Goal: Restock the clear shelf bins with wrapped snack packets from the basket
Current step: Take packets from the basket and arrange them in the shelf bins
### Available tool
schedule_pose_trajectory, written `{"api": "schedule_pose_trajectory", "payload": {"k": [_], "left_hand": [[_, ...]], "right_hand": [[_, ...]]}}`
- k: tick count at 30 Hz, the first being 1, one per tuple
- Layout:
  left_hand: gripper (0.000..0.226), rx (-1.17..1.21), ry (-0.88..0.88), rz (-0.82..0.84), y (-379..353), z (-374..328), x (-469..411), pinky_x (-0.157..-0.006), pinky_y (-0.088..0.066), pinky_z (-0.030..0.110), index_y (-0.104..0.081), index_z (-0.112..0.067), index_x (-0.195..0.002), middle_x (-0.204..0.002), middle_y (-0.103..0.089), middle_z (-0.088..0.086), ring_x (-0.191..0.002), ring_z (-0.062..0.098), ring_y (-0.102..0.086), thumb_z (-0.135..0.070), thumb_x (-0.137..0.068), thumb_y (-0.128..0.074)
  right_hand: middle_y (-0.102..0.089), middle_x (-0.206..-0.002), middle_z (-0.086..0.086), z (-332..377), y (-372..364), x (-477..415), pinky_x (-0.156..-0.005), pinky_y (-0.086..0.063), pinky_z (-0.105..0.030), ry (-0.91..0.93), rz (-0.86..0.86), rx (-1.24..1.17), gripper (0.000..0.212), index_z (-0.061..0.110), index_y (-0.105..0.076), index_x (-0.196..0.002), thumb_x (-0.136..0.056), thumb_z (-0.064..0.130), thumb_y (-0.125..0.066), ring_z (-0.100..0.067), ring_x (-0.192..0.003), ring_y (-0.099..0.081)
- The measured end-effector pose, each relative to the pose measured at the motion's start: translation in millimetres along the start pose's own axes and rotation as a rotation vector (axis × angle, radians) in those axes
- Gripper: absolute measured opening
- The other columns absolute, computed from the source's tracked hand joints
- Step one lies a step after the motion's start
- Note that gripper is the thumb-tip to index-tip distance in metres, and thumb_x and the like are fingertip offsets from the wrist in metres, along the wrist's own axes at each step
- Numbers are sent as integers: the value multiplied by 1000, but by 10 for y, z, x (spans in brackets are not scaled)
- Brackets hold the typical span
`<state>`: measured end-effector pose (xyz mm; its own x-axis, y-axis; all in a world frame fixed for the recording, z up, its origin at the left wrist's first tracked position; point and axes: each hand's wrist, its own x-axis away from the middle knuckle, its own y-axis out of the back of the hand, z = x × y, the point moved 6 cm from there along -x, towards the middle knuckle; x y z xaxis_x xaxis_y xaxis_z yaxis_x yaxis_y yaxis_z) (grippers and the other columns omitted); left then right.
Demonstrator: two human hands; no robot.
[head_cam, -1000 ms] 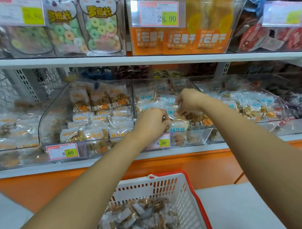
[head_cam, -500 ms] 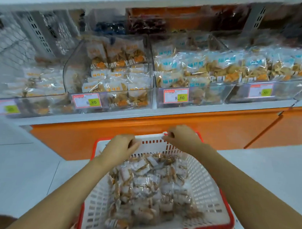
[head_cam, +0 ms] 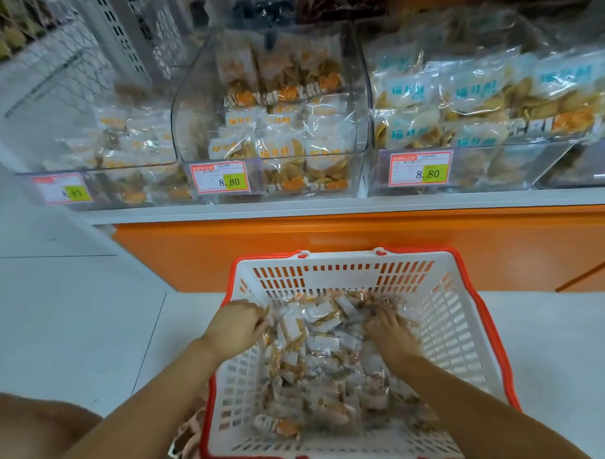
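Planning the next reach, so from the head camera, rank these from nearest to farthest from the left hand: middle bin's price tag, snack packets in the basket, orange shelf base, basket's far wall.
1. Snack packets, in the basket, touching the left hand.
2. Basket's far wall, just ahead of the hand.
3. Orange shelf base, behind the basket.
4. Middle bin's price tag, up on the shelf.

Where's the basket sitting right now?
Head view, lower centre: the basket sits on the floor in front of the orange shelf base, left hand and right hand inside it among the packets.
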<state>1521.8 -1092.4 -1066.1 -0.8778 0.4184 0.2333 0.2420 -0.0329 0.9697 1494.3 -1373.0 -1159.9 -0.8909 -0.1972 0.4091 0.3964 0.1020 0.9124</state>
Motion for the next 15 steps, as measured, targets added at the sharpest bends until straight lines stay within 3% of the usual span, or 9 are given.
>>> {"api": "schedule_pose_trajectory", "payload": {"k": [3,7,10,12,13,15], "left_hand": [[32,88,71,86,0,-42,-25,-68,-45,28,-68,-18,-90,-84,-67,-2,-77,16,-59,-36,-98,-43],[19,502,158,145,88,-222,-81,-77,-49,27,-68,-12,-97,-91,-67,-2,-85,14,-62,-29,-92,-60],[35,745,117,194,297,-626,-122,-80,-44,15,-64,-18,-111,-97,-59,-12,-94,6,-57,-34,-82,-73],[55,863,62,267,456,-967,-138,-88,-43,17,-57,-25,-124,-109,-58,-16,-103,4,-54,-40,-75,-78],[58,899,35,274,550,-1116,-143,-90,-44,19,-57,-28,-125,-112,-59,-17,-104,2,-56,-43,-74,-78],[38,989,-4,208,727,-1319,-177,-76,-47,16,-66,-27,-111,-99,-67,-16,-88,-3,-62,-43,-78,-74]], "right_hand": [[-10,-158,-16,-2,128,25,-118,-6,-47,106,50,163,64,22,-37,-143,-86,7,-58,-35,-147,0],[-33,-147,-11,-97,433,79,-113,-25,-44,134,196,-13,62,23,-46,-134,-81,48,-64,-35,-137,-23],[-55,-119,-2,-196,941,264,-97,-38,-31,81,368,-463,51,13,-59,-119,-81,46,-68,-19,-106,-51],[-55,-107,-3,-276,1241,473,-88,-40,-28,8,614,-935,50,8,-60,-113,-74,37,-72,-15,-88,-52],[-56,-108,-7,-351,1366,559,-88,-44,-30,-14,691,-1098,54,7,-58,-117,-72,35,-70,-18,-88,-55],[-60,-112,-13,-528,1596,659,-93,-50,-39,-30,661,-1265,42,6,-57,-120,-86,30,-60,-24,-93,-62]]}}
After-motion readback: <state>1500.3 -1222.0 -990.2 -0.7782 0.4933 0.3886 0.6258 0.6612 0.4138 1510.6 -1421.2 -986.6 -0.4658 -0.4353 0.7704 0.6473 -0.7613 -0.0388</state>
